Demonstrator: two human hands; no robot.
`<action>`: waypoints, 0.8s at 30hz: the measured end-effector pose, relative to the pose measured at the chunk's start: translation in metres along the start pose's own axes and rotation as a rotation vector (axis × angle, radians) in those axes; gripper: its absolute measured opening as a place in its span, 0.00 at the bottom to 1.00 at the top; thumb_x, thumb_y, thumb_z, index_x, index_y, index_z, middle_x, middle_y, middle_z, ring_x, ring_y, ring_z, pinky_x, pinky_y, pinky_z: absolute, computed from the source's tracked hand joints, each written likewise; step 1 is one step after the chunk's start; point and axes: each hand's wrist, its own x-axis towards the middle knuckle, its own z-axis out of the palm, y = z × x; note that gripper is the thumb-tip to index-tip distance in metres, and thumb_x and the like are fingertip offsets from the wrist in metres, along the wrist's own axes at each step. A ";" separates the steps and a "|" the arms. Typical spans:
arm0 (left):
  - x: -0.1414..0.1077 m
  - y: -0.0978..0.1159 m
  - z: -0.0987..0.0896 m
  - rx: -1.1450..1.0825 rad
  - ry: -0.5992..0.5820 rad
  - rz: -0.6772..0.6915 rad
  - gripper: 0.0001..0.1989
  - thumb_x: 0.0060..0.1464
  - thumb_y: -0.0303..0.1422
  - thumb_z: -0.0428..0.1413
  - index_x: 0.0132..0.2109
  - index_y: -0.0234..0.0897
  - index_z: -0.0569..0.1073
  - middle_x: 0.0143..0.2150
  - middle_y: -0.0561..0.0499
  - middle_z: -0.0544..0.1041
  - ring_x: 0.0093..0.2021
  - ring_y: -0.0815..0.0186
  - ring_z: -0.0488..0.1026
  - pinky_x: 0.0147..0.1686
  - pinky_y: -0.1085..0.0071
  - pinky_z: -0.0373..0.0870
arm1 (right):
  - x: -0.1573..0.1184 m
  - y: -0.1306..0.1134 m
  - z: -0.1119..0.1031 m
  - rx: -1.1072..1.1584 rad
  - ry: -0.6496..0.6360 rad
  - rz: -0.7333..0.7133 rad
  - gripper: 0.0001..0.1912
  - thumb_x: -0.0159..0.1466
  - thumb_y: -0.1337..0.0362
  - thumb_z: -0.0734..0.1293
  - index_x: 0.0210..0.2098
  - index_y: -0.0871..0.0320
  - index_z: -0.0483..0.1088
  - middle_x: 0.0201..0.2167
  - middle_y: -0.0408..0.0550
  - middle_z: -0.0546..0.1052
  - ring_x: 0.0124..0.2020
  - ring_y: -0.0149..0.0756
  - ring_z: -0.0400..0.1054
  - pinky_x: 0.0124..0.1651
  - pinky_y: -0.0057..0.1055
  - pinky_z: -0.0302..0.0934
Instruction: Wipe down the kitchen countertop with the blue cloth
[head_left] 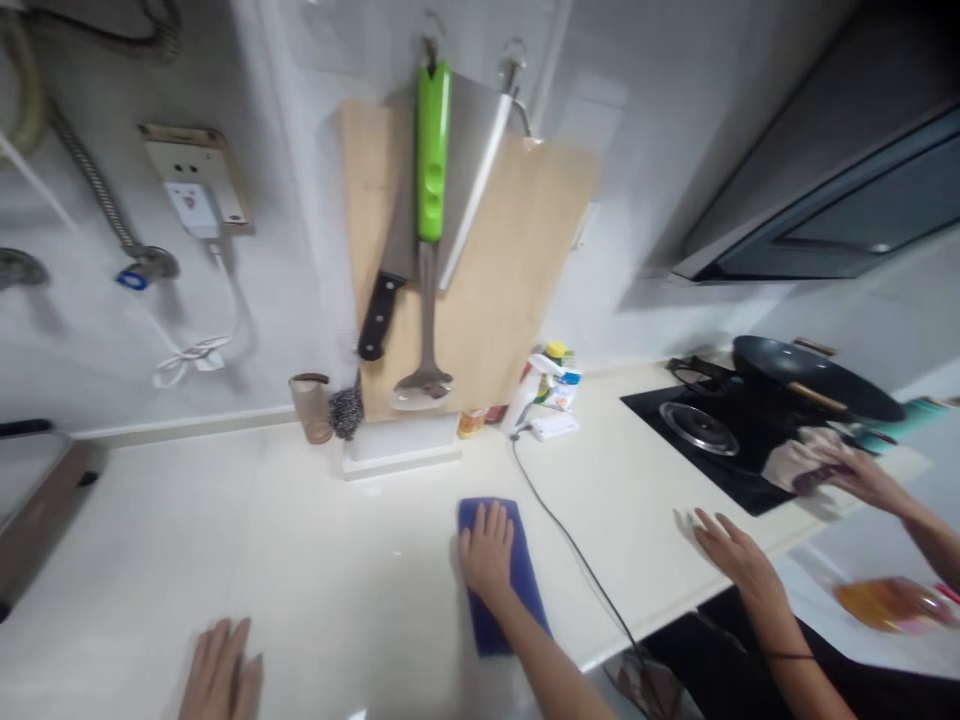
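Note:
My right hand [489, 555] lies flat on a folded blue cloth [491, 632], pressing it against the white countertop [337, 560]. Its fingers are stretched out over the far end of the cloth. At the lower left, my left hand [220, 672] rests on or just over the counter, fingers extended and holding nothing. The wrist of that hand is cut off by the bottom edge of the view. A black cable [574, 540] runs along the counter to the right of the cloth.
A co-worker's hand [862, 480] holds a pale cloth [802, 462] at the black stove [750, 480]; their other hand [739, 560] is over the counter edge. A wok [810, 375], spray bottle [525, 395], brown cup [311, 408] and hanging cutting board [495, 240] are around.

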 end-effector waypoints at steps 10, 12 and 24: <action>-0.012 0.027 -0.012 -0.021 0.026 0.243 0.27 0.65 0.38 0.45 0.69 0.45 0.58 0.71 0.48 0.59 0.72 0.56 0.50 0.68 0.51 0.56 | -0.037 -0.172 0.025 0.238 -0.124 -0.550 0.33 0.60 0.55 0.62 0.65 0.55 0.63 0.71 0.53 0.54 0.74 0.45 0.35 0.74 0.50 0.34; -0.005 0.042 -0.011 -0.014 0.006 0.322 0.28 0.65 0.37 0.45 0.70 0.46 0.55 0.71 0.48 0.58 0.72 0.56 0.50 0.68 0.51 0.58 | -0.057 -0.185 0.017 0.305 -0.181 -0.756 0.34 0.61 0.55 0.62 0.65 0.56 0.62 0.71 0.53 0.56 0.74 0.47 0.39 0.74 0.53 0.35; 0.026 0.103 0.044 0.127 -0.088 0.439 0.25 0.67 0.36 0.43 0.68 0.40 0.59 0.71 0.42 0.58 0.71 0.51 0.51 0.67 0.45 0.58 | -0.114 -0.045 -0.001 0.381 -0.065 -0.517 0.27 0.69 0.61 0.57 0.66 0.60 0.59 0.65 0.58 0.65 0.69 0.47 0.55 0.67 0.53 0.58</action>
